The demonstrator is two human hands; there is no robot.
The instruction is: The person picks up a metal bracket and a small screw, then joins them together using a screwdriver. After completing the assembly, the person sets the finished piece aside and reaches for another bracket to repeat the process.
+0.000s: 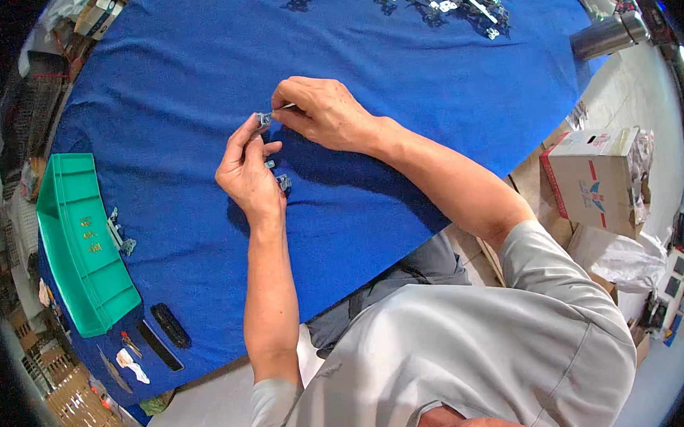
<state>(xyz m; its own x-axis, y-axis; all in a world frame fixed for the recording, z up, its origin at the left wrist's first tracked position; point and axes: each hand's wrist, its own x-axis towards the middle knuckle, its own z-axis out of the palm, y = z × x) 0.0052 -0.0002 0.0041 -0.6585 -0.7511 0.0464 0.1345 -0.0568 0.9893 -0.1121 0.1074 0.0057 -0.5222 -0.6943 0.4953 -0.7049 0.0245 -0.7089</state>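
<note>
My left hand (248,184) is closed, its thumb and fingertips pinching a small silvery metal part (264,119) above the blue cloth. My right hand (326,114) comes in from the right with thumb and forefinger pressed together. Its fingertips nearly meet the metal part; whatever they hold is too small to make out. Close by my left palm show another small metal piece (284,182) and a pale bit (270,164). Whether these lie on the cloth or against the hand, I cannot tell.
Metal parts (454,1) lie heaped at the far edge of the blue cloth (443,74). At left stands a green tray (111,286) with small brass-coloured pieces, near a black brush-like object (170,326). A steel cylinder (609,36) and a cardboard box (590,179) are at right.
</note>
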